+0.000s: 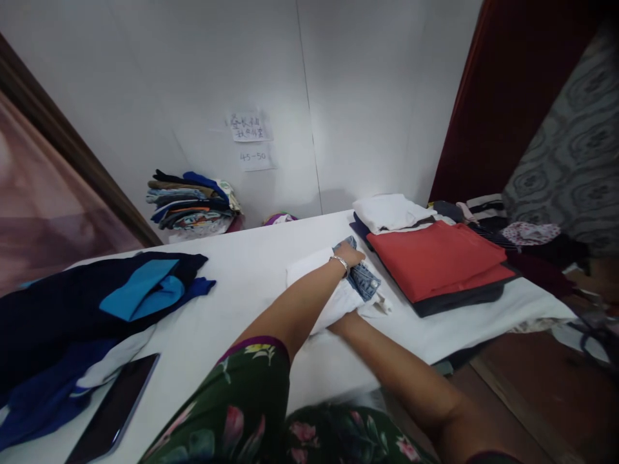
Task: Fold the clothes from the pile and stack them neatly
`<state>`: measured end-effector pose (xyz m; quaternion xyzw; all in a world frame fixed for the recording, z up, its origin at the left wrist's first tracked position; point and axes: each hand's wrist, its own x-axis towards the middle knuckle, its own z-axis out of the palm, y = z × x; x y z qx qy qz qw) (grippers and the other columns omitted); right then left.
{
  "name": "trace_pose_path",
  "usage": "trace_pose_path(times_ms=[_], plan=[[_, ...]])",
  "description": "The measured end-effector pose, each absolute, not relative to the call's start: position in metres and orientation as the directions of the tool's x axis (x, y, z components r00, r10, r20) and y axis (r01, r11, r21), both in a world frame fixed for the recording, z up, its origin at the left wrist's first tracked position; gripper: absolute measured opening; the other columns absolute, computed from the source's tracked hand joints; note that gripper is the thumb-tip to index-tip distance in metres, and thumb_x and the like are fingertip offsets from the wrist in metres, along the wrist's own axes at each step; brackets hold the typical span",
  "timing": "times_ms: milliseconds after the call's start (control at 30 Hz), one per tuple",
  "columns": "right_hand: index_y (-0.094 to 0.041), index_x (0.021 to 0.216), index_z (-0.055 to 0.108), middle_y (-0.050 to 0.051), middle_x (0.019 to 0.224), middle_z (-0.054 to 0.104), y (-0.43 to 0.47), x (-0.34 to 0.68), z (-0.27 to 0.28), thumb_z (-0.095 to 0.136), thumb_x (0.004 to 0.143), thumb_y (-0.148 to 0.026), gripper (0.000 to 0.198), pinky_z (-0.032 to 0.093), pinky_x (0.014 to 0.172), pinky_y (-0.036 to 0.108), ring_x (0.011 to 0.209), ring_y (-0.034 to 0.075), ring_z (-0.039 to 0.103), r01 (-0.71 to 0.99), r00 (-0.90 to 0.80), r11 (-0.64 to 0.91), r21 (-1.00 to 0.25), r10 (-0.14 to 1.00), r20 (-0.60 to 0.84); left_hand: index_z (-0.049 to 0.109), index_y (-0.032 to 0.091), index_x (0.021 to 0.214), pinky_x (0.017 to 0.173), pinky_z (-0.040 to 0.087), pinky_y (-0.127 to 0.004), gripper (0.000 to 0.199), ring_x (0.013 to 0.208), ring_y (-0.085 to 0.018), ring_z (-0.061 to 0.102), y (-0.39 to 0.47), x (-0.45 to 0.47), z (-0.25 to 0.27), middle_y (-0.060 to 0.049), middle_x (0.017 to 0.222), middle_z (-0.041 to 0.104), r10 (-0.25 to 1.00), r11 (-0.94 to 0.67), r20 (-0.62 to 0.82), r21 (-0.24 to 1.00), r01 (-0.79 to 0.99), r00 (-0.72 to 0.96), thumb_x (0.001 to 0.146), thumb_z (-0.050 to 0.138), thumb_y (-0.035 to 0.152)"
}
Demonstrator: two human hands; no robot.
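Observation:
In the middle of the table lies a folded white garment (329, 303) with a blue denim part (362, 280) at its right end. My left hand (352, 252), with a silver bracelet at the wrist, is closed on the denim at the far side. My right hand (342, 321) reaches under the near edge of the white cloth, and its fingers are hidden there. Just right of my hands rises a stack of folded clothes, with a red garment (435, 261) over a dark one and a white folded one (391, 212) behind.
At left, dark blue clothes (53, 309) with a bright blue piece (145, 290) lie in a loose heap. A phone (116, 409) rests near the front edge. Beyond the white table (242, 270), a clothes pile (193, 203) stands by the wall. More clothes (536, 238) lie far right.

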<state>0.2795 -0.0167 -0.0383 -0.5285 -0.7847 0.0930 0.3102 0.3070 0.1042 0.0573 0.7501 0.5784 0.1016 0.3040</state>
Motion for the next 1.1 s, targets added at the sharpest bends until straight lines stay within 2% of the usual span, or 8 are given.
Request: trace_pose_path(times_ms=[200,300,433,533,633,867,1000,1100], plan=[[-0.02,0.125,0.061,0.01,0.119,0.065,-0.074,0.28,-0.035,0.055,0.086,-0.043,0.046,0.037,0.104,0.047,0.119,0.031,0.052,0.794,-0.373,0.421,-0.438,0.907,0.195,0.038,0.011,0.133,0.091,0.045,-0.038,0.079,0.117,-0.033,0.056,0.096,0.316,0.04,-0.025,0.129,0.056,0.917,-0.177,-0.197,0.575,0.798,0.346,0.068,0.071,0.043],[-0.021,0.126,0.059,0.01,0.123,0.063,-0.101,0.288,-0.024,0.055,0.088,-0.044,0.045,0.038,0.103,0.043,0.116,0.026,0.054,0.589,-0.539,0.551,-0.591,0.813,0.221,0.04,0.008,0.133,0.09,0.045,-0.04,0.079,0.115,-0.035,0.058,0.093,0.319,0.043,-0.026,0.125,0.058,0.903,-0.202,-0.202,0.581,0.789,0.38,0.073,0.065,0.054],[-0.02,0.123,0.062,0.008,0.121,0.066,-0.125,0.303,-0.002,0.055,0.09,-0.04,0.039,0.046,0.097,0.033,0.113,0.02,0.06,0.327,-0.446,0.408,-0.853,0.862,0.241,0.058,0.008,0.116,0.076,0.051,-0.037,0.069,0.086,-0.03,0.069,0.096,0.306,0.064,-0.021,0.101,0.07,0.801,-0.277,-0.267,0.629,0.726,0.536,0.079,0.052,0.066],[-0.023,0.116,0.067,0.005,0.109,0.071,-0.133,0.309,0.018,0.054,0.091,-0.036,0.031,0.051,0.089,0.03,0.102,0.018,0.065,0.225,-0.366,0.353,-0.908,0.894,0.258,0.065,0.014,0.106,0.086,0.049,-0.033,0.051,0.093,-0.025,0.067,0.102,0.274,0.082,-0.012,0.104,0.071,0.721,-0.509,0.002,0.68,0.528,0.692,0.087,0.045,0.057],[-0.025,0.117,0.067,0.004,0.109,0.071,-0.131,0.31,0.035,0.053,0.092,-0.032,0.029,0.052,0.09,0.031,0.102,0.017,0.065,0.23,-0.301,0.479,-0.847,0.863,0.406,0.063,0.019,0.115,0.101,0.041,-0.03,0.04,0.113,-0.02,0.059,0.102,0.231,0.081,-0.006,0.122,0.066,0.724,-0.637,0.29,0.628,0.447,0.626,0.093,0.042,0.044],[-0.019,0.136,0.051,0.01,0.141,0.05,-0.066,0.305,0.049,0.046,0.094,-0.034,0.045,0.036,0.111,0.042,0.133,0.02,0.043,0.561,-0.181,0.566,-0.604,0.796,0.577,0.048,0.017,0.136,0.114,0.024,-0.045,0.049,0.14,-0.026,0.03,0.076,0.177,0.021,-0.014,0.151,0.036,0.777,-0.627,0.269,0.407,0.664,0.569,0.094,0.041,0.042],[-0.014,0.144,0.04,0.014,0.152,0.032,-0.013,0.327,0.036,0.046,0.093,-0.041,0.058,0.02,0.117,0.051,0.143,0.027,0.022,0.851,-0.157,0.33,-0.408,0.902,0.403,0.04,0.02,0.142,0.113,0.02,-0.055,0.056,0.143,-0.031,0.024,0.068,0.181,-0.002,-0.015,0.153,0.031,0.794,-0.608,0.215,0.294,0.738,0.569,0.093,0.042,0.045],[-0.015,0.144,0.04,0.015,0.153,0.031,0.007,0.359,0.006,0.044,0.092,-0.047,0.06,0.015,0.115,0.056,0.144,0.031,0.021,0.939,-0.008,0.085,-0.333,0.974,0.224,0.045,0.02,0.14,0.113,0.018,-0.057,0.057,0.141,-0.033,0.028,0.066,0.185,-0.015,-0.016,0.151,0.036,0.802,-0.597,0.205,0.23,0.769,0.561,0.091,0.041,0.05]])
